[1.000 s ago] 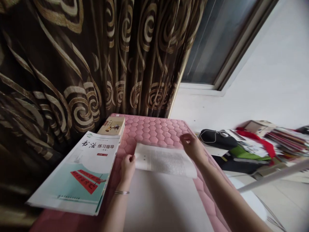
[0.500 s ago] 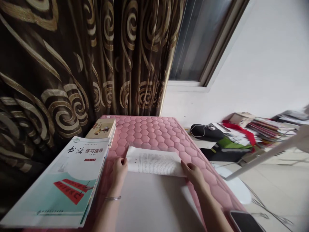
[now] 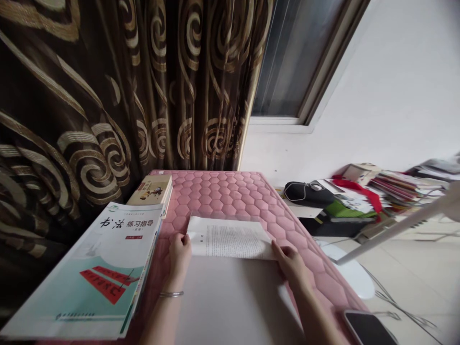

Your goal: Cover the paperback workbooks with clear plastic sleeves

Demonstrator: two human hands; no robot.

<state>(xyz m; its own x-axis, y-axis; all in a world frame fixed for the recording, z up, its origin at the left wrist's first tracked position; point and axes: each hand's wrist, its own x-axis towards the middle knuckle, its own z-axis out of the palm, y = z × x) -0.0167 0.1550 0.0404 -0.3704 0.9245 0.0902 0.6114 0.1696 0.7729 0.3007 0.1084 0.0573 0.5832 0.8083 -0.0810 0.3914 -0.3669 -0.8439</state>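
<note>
A white printed page [image 3: 230, 238] with dense lines of text stretches between my two hands over the pink quilted surface. My left hand [image 3: 179, 251], with a silver bangle at its wrist, pinches its left edge. On the opposite edge, my right hand [image 3: 286, 258] grips with thumb and fingers. Nearer to me, a large blank pale sheet [image 3: 233, 297] reaches down between my forearms; whether it joins the printed page I cannot tell. A faint see-through strip shows along the page's far edge.
Left lies a stack topped by a calligraphy workbook [image 3: 89, 268], with a tan book [image 3: 153, 189] behind. A phone [image 3: 370, 328] rests at the near right. Beyond the pink mat [image 3: 223, 191] stand a white lamp [image 3: 395, 235], cables and piled papers [image 3: 398, 187]. A patterned curtain [image 3: 201, 96] hangs behind.
Both hands keep their hold on the page, which has barely shifted. The view has moved slightly.
</note>
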